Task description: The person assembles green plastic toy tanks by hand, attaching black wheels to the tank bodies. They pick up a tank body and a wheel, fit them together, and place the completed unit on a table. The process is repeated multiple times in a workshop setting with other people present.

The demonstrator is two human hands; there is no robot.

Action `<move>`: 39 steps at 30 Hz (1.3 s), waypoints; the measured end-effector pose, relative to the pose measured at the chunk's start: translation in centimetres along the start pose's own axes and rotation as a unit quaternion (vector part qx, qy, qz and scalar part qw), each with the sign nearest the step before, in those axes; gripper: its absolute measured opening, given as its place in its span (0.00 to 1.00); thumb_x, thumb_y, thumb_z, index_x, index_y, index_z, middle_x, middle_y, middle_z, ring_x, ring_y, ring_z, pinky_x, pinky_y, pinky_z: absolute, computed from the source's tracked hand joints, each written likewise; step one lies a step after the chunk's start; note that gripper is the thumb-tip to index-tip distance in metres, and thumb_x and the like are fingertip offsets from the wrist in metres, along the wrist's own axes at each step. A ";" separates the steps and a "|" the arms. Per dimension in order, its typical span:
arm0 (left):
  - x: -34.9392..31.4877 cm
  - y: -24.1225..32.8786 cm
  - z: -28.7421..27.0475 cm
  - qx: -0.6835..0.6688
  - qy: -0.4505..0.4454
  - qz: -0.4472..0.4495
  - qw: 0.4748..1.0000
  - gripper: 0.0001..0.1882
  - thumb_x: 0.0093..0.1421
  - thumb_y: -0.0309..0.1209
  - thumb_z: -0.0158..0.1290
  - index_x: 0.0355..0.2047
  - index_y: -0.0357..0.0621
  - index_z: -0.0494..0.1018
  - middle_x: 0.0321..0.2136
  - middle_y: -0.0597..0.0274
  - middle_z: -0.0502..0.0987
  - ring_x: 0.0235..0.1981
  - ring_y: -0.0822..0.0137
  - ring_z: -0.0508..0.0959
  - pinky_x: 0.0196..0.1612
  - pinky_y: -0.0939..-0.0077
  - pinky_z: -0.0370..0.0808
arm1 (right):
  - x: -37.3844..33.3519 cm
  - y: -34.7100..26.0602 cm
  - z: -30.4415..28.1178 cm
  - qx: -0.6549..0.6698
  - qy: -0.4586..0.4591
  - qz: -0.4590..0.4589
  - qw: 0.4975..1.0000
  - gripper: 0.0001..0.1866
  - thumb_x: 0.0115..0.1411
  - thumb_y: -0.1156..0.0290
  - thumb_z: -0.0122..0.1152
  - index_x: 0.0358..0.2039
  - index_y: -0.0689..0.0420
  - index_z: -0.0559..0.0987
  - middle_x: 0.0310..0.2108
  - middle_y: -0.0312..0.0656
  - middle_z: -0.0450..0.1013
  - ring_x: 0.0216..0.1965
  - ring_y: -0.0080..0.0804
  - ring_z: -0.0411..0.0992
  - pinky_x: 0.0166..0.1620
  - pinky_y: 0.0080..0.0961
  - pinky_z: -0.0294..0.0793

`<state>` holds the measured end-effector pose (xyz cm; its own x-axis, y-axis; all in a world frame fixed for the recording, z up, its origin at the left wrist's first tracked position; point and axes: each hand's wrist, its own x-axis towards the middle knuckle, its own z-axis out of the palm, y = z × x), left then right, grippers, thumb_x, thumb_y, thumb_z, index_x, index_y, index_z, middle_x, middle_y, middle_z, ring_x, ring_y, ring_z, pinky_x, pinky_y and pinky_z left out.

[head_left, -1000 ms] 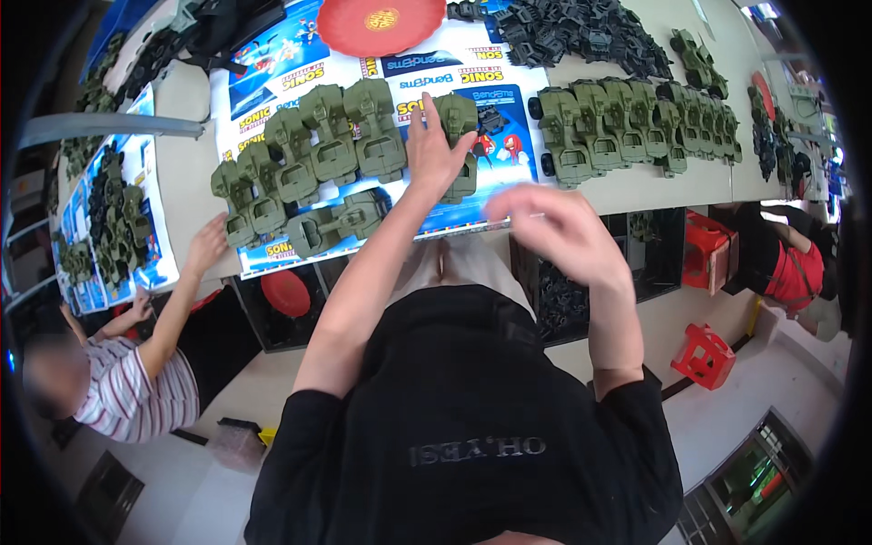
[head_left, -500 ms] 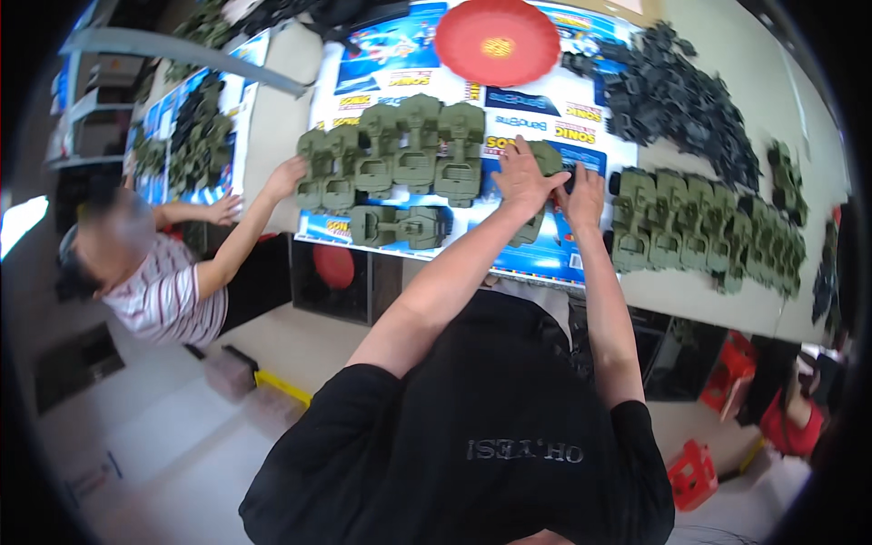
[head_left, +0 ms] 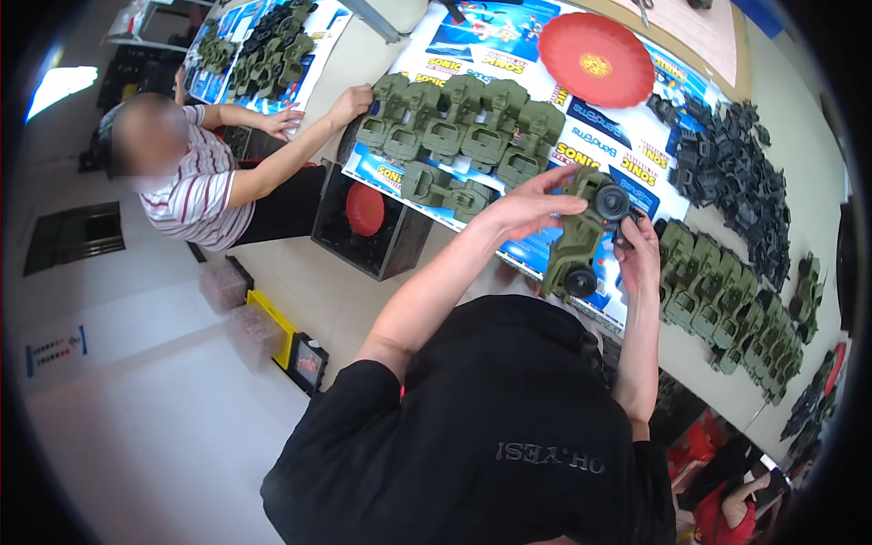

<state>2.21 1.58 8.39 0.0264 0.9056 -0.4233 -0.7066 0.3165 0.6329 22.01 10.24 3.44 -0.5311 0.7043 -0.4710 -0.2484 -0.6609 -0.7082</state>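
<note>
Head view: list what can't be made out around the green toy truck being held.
- Green toy truck: its top end is covered by the left hand.
- Right hand: what the fingertips pinch is too small to tell.
- Dark grey parts pile: shapes blur near the rim.

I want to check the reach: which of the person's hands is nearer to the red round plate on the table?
Left. The left hand grips the green toy truck just below the red round plate; the right hand holds the truck lower, farther from the plate.
</note>
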 end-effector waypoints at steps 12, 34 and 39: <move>-5.6 1.5 -3.6 0.076 -0.067 0.159 0.982 0.51 0.38 0.35 0.66 0.61 0.38 0.52 0.52 0.55 0.66 0.53 0.64 0.68 0.57 0.71 0.63 | -5.1 -2.3 8.9 -0.084 -0.091 -0.089 0.988 0.15 0.56 0.74 0.59 0.41 0.59 0.65 0.41 0.47 0.72 0.42 0.35 0.73 0.41 0.32 0.78; -7.5 -0.1 -3.3 -0.074 -0.084 0.093 0.989 0.61 0.34 0.45 0.71 0.63 0.45 0.45 0.54 0.56 0.63 0.55 0.61 0.67 0.57 0.66 0.66 | -7.0 -2.8 9.5 -0.363 -0.173 -0.183 0.897 0.38 0.57 0.64 0.59 0.63 0.58 0.52 0.60 0.50 0.56 0.63 0.36 0.51 0.63 0.30 0.47; -7.3 -0.3 -2.5 -0.020 -0.087 0.112 0.990 0.62 0.32 0.47 0.71 0.63 0.44 0.45 0.54 0.56 0.64 0.55 0.61 0.67 0.57 0.66 0.65 | -7.2 -3.3 9.6 -0.359 -0.132 -0.139 0.913 0.37 0.49 0.64 0.67 0.59 0.56 0.62 0.52 0.48 0.66 0.55 0.35 0.63 0.58 0.29 0.57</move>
<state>0.42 -5.79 9.67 -0.0144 0.9878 -0.1549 -0.7365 0.0943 0.6698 18.89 4.88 14.16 -0.7287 0.6697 -0.1434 0.1409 -0.0584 -0.9883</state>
